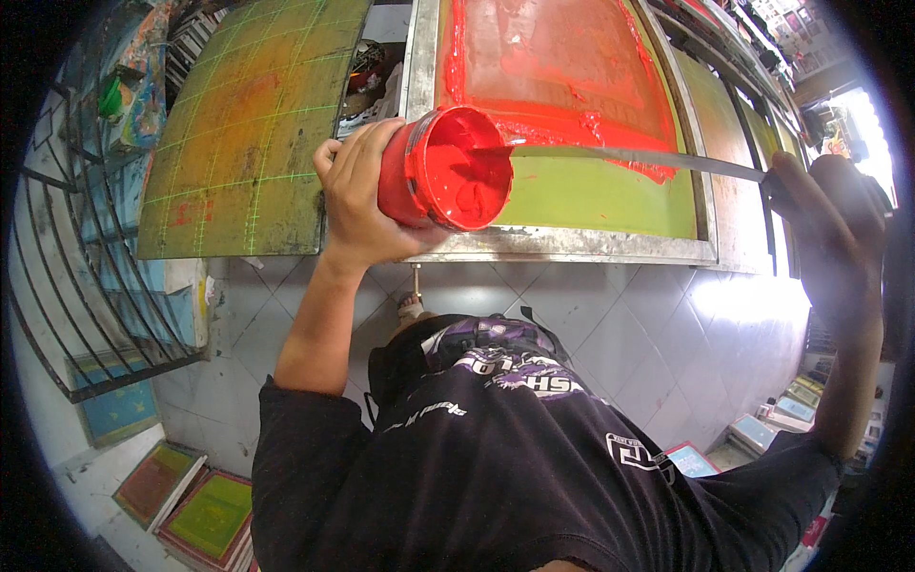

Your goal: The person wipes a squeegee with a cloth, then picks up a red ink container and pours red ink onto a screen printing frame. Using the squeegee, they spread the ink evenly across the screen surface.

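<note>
My left hand [353, 191] grips a red tub [405, 181] of thick red ink [469, 186] around its side, tilted toward the right above the front of a metal-framed screen [600, 200]. My right hand [824, 205] holds a long flat metal blade [710, 164] that reaches horizontally left into the tub's mouth, its far end coated in red. Red ink [543, 52] covers the upper part of the screen's mesh; the lower band is yellow-green.
A board with green grid lines [238, 133] lies left of the screen, more panels [720, 124] to the right. A bent-looking metal rack [105, 343] stands at far left. Stacked screens [205, 515] sit on the floor at lower left, others [753, 434] at lower right. Tiled floor [620, 324] shows below.
</note>
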`<state>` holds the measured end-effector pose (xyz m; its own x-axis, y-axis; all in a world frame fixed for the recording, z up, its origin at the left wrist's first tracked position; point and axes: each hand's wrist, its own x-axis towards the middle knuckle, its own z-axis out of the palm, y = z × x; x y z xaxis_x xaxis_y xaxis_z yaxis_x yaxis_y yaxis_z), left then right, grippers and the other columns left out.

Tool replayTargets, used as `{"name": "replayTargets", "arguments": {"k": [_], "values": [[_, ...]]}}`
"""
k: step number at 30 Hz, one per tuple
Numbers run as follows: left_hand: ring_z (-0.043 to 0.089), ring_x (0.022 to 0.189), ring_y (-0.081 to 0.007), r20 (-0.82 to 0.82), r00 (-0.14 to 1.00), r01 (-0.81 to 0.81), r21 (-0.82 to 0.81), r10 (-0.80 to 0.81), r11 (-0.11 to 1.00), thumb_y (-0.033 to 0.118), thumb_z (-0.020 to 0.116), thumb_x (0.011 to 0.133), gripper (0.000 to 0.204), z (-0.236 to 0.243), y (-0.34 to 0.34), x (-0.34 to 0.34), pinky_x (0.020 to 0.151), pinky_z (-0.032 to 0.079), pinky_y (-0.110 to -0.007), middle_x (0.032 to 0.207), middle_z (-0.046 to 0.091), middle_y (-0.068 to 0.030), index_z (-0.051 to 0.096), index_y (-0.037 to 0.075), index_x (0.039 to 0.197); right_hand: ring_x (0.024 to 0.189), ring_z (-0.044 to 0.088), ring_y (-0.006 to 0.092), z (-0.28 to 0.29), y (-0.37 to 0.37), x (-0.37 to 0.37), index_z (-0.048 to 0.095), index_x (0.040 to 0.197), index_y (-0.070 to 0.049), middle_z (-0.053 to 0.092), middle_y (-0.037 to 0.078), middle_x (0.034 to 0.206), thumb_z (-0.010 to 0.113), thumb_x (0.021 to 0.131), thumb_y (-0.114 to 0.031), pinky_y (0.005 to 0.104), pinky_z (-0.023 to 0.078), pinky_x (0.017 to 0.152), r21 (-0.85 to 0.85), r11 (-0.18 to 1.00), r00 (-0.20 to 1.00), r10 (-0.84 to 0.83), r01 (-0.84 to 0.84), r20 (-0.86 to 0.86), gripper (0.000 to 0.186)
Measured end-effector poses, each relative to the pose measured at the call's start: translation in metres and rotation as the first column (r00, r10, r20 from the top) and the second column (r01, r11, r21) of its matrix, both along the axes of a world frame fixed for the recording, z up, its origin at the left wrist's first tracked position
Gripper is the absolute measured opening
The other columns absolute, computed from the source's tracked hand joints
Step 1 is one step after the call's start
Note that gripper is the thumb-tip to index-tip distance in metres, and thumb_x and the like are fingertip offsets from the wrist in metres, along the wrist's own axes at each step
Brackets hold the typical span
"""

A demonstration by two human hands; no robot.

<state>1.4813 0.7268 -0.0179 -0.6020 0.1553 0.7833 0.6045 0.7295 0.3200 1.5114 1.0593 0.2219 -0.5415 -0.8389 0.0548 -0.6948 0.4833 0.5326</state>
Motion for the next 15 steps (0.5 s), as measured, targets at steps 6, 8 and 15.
{"name": "replayTargets", "arguments": {"k": [6, 8, 15], "values": [[0.056, 0.097, -0.0256, 0.013, 1.000, -0.011, -0.042, 0.012, 0.999, 0.041, 0.080, 0.040, 0.085, 0.005, -0.003, -0.001, 0.087, 0.028, -0.038, 0.102, 0.058, -0.0103, 0.051, 0.004, 0.110, 0.068, 0.060, 0.0184, -0.008, -0.003, 0.002, 0.059, 0.102, -0.002, 0.058, 0.013, 0.078, 0.057, 0.085, -0.008, 0.0300, 0.051, 0.062, -0.231, 0.928, 0.955, -0.294, 0.293, 0.034, 0.018], [0.056, 0.096, -0.0247, 0.039, 0.999, -0.006, -0.047, 0.007, 0.999, 0.040, 0.080, 0.040, 0.084, 0.006, -0.005, -0.001, 0.087, 0.028, -0.038, 0.101, 0.058, -0.0102, 0.051, 0.004, 0.110, 0.074, 0.062, 0.0171, -0.011, -0.004, 0.000, 0.060, 0.099, -0.002, 0.060, 0.013, 0.081, 0.056, 0.088, -0.015, 0.0300, 0.051, 0.066, -0.402, 0.740, 0.836, -0.528, 0.540, 0.151, 0.017], [0.059, 0.087, -0.0268, 0.283, 0.941, 0.193, 0.004, -0.186, 0.981, 0.037, 0.081, 0.039, 0.081, 0.013, -0.003, -0.005, 0.085, 0.035, -0.037, 0.093, 0.062, -0.0114, 0.054, 0.003, 0.107, 0.075, 0.061, 0.0149, -0.006, -0.025, -0.019, 0.061, 0.097, -0.005, 0.060, 0.010, 0.081, 0.057, 0.087, -0.021, 0.0292, 0.049, 0.066, -0.361, 0.841, 0.897, -0.440, 0.403, -0.023, 0.019]]}}
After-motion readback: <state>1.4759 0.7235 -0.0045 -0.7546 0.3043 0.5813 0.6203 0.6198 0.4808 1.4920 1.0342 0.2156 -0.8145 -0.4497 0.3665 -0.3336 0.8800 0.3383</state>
